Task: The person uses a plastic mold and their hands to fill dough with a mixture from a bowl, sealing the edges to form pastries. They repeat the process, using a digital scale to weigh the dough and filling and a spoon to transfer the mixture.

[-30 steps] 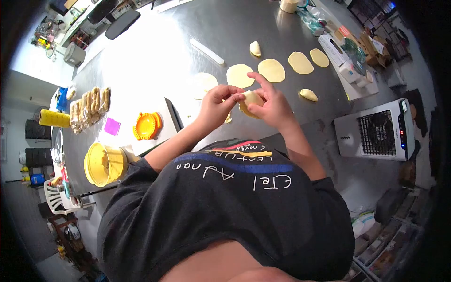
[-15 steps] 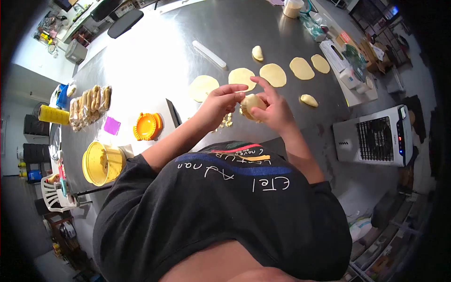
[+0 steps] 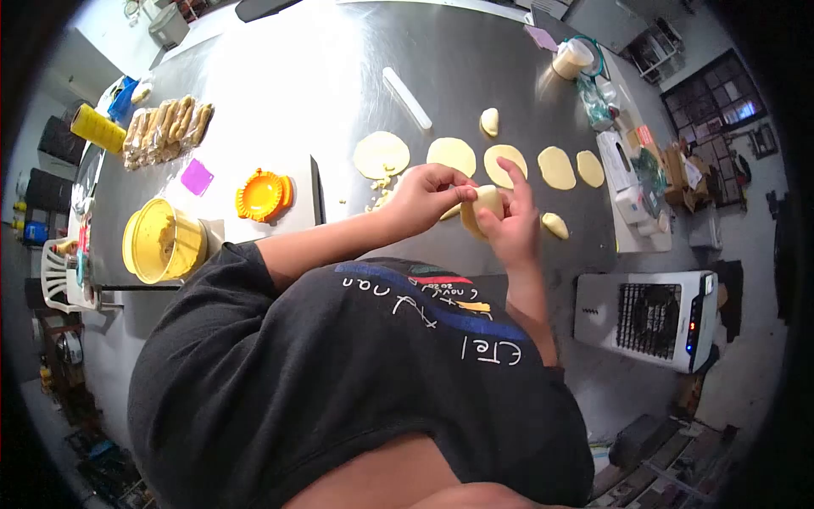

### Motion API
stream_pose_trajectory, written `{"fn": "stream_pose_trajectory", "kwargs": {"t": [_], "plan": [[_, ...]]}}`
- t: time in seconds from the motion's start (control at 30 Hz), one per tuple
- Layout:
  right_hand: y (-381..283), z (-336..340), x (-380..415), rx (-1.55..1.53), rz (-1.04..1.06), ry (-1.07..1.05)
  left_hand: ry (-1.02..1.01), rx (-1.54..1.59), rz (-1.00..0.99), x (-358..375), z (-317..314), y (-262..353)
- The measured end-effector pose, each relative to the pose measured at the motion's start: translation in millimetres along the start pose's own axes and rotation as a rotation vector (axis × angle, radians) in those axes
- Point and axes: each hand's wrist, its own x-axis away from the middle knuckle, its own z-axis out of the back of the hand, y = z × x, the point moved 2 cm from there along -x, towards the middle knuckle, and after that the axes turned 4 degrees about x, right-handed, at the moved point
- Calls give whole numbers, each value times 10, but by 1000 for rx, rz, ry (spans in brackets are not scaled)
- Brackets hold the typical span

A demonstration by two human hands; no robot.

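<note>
A folded dough pocket (image 3: 487, 208) is held up in front of my chest, tilted on edge. My right hand (image 3: 517, 227) grips it from the right, thumb across the near side and index finger raised. With closed fingertips, my left hand (image 3: 437, 197) pinches the pocket's left edge. Just beyond the hands lie flat dough rounds: one (image 3: 381, 155) with yellow crumbs by its near edge, another (image 3: 451, 158), and one (image 3: 505, 165) partly behind my right fingers. A finished folded pocket (image 3: 554, 226) rests right of my right hand, and a second folded pocket (image 3: 489, 122) lies farther back.
Left on the steel table (image 3: 475, 68) are an orange dough press (image 3: 264, 196), a yellow tub (image 3: 165, 242), a purple scraper (image 3: 197, 177) and bagged pastries (image 3: 167, 129). A white rolling pin (image 3: 407, 99) lies behind the rounds. An air cooler (image 3: 646, 320) stands at right.
The head view has turned, so the table's contents sit differently in it. The dough pocket is tipped more on edge, and my left fingers have closed in on its rim.
</note>
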Motion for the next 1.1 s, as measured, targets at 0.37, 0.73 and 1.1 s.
{"fn": "stream_pose_trajectory", "kwargs": {"t": [0.37, 0.73, 1.1], "plan": [[6, 31, 18, -94, -14, 21, -123, 333, 178, -64, 25, 52], [-5, 45, 25, -86, 23, 111, -66, -11, -184, 52, -29, 120], [6, 85, -6, 300, -15, 119, 5, -77, -28, -26, 30, -58]]}}
